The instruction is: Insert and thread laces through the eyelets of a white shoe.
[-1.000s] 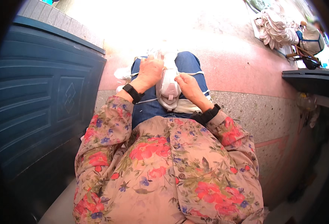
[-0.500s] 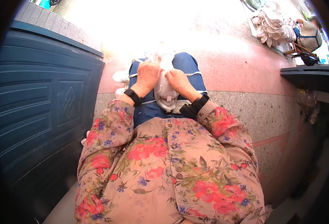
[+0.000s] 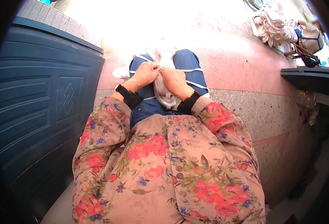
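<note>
A white shoe with a perforated upper lies on my lap between my thighs, its heel opening toward me. White shoelaces stretch out across both knees of my jeans. My left hand is closed in a pinch over the shoe's lacing area, at the shoelace. Right beside it, my right hand also pinches there, its back turned up and covering part of the upper. The fingertips of both hands nearly meet. The exact bit of lace between them is small and partly hidden.
White shoes stand on the floor beside my left knee. A dark blue panelled door rises close on my left. At the far right are a heap of white shoe parts, a chair and a dark ledge.
My right hand has moved left and turned over, coming closer to my left hand above the shoe. My left hand has dropped slightly toward me.
</note>
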`<state>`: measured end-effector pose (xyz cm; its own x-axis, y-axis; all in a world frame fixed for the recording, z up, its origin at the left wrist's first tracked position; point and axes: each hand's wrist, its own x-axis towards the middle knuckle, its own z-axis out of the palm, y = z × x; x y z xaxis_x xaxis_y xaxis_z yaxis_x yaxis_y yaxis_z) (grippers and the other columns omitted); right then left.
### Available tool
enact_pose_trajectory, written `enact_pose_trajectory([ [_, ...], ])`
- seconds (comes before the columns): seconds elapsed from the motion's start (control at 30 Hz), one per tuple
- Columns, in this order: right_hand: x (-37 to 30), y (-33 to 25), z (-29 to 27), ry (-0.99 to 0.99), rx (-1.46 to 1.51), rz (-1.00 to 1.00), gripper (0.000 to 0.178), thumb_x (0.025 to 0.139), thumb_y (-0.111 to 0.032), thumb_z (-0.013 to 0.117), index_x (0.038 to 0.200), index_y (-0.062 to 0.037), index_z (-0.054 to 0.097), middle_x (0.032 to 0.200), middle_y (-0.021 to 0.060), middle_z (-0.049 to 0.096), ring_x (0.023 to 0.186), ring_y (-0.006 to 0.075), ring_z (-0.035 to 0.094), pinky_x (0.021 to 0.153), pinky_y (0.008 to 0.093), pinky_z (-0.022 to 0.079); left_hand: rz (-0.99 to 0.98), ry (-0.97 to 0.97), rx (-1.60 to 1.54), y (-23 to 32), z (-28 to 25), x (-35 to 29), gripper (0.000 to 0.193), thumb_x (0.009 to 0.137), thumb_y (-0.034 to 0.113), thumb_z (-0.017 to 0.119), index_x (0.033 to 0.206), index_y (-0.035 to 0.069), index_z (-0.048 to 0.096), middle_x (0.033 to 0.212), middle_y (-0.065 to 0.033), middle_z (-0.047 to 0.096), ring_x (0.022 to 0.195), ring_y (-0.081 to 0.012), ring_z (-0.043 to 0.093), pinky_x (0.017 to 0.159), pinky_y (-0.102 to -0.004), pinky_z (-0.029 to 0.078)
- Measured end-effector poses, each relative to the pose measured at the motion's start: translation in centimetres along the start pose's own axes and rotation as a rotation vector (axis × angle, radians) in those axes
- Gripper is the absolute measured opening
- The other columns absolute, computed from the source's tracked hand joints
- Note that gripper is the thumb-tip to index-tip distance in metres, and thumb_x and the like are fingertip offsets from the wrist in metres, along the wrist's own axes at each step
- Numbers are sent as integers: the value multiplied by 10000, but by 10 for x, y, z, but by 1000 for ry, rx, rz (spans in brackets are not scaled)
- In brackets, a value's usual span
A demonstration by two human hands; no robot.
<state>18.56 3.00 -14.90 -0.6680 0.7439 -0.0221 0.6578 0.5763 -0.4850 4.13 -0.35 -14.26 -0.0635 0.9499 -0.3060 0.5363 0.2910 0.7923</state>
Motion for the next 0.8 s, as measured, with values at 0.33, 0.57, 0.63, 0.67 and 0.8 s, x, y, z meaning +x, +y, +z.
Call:
enact_pose_trajectory([
  [0.33,3,4,3,44,-183,-59,64,732,-94,518,763,-74,571,651,98,608,629,234,630,531,360,480,98,94,318,-2,11,-3,265,737,66,452,962,1,576,908,-207,582,840,-339,569,738,-380,448],
  [0.57,-2,8,5,91,-245,-257,74,748,-113,507,761,-70,565,641,96,617,584,232,623,515,359,450,49,96,185,1,8,-7,281,731,61,470,981,6,585,950,-190,588,867,-331,567,756,-391,443],
  [0.63,-1,5,6,124,-251,-297,77,751,-116,503,755,-70,565,638,99,617,573,231,621,515,358,445,-20,78,111,1,7,-9,277,738,66,483,985,6,590,951,-183,595,853,-316,576,753,-383,446],
  [0.67,2,5,6,127,-202,-231,88,753,-123,498,744,-68,567,632,111,613,565,241,618,508,361,448,-19,97,13,3,8,-11,267,745,79,504,985,11,599,950,-171,601,850,-302,572,755,-374,444],
  [0.8,3,17,5,105,1,-175,138,775,-138,466,727,-39,549,610,139,579,549,300,589,503,406,455,164,358,215,9,25,-22,241,761,122,557,979,40,618,973,-144,597,911,-288,533,812,-357,411],
])
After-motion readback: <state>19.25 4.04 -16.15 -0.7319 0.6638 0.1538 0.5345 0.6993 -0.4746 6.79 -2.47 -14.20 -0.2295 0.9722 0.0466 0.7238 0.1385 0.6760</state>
